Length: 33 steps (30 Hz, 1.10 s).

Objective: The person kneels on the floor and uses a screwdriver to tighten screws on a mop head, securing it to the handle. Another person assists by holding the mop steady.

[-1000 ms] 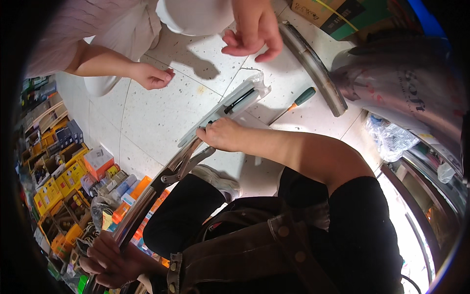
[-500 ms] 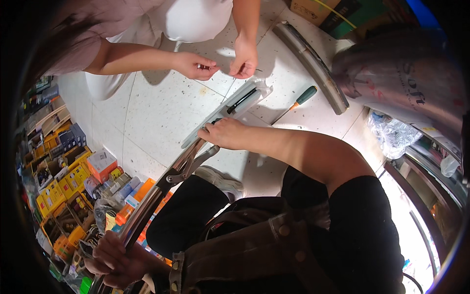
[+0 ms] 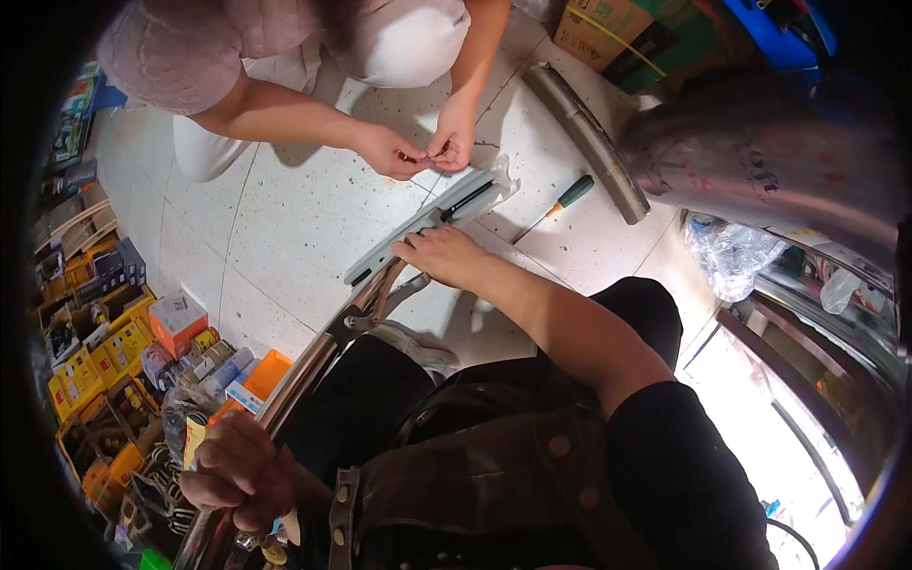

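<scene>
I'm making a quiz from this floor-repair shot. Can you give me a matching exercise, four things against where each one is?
Things:
1. screwdriver
2. left hand
3. right hand
4. orange box

Places:
A. gripping the lower end of the long metal bar
B. among the stacked goods at the left
C. lying on the floor tiles beside the curved metal strip
D. resting on the upper end of the bar, by the grey flat package

Pairs: 1-C, 2-A, 3-D, 4-B

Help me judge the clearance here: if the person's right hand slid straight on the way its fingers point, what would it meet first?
Probably the grey flat package lying on the floor: the right hand already sits at its edge, fingers pointing up-left across it. Past that lies bare tiled floor, though depth is unclear.
</scene>
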Tool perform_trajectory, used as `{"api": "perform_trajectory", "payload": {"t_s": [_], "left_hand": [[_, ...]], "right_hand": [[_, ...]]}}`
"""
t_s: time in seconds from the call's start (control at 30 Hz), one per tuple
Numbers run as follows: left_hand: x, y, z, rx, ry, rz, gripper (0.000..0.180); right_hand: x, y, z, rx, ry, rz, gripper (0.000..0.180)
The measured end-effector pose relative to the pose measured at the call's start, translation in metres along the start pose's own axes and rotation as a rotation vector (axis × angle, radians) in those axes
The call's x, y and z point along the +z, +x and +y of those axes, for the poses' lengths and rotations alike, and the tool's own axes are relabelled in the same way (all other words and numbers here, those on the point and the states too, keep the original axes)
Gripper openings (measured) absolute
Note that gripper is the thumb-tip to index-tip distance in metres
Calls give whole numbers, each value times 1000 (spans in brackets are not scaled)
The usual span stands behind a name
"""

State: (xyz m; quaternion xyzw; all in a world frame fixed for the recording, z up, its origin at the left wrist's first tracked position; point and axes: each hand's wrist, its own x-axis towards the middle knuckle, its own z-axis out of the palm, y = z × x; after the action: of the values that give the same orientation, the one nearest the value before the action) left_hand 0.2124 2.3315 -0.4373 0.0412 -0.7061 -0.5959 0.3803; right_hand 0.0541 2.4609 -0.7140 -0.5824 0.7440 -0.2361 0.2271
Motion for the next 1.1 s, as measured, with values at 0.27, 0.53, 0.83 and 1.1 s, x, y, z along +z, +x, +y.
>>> {"api": "perform_trajectory", "payload": {"t_s": [0.27, 0.53, 0.83, 1.1], "left_hand": [[4, 12, -23, -4, -176, -224, 34], [2, 10, -26, 36, -210, -278, 32], [2, 1, -26, 90, -175, -242, 38], [6, 2, -22, 51, -128, -270, 35]], "right_hand": [[0, 2, 3, 23, -26, -29, 20], [13, -6, 1, 84, -62, 106, 20], [21, -12, -9, 140, -100, 184, 11], [21, -13, -8, 132, -96, 211, 12]]}}
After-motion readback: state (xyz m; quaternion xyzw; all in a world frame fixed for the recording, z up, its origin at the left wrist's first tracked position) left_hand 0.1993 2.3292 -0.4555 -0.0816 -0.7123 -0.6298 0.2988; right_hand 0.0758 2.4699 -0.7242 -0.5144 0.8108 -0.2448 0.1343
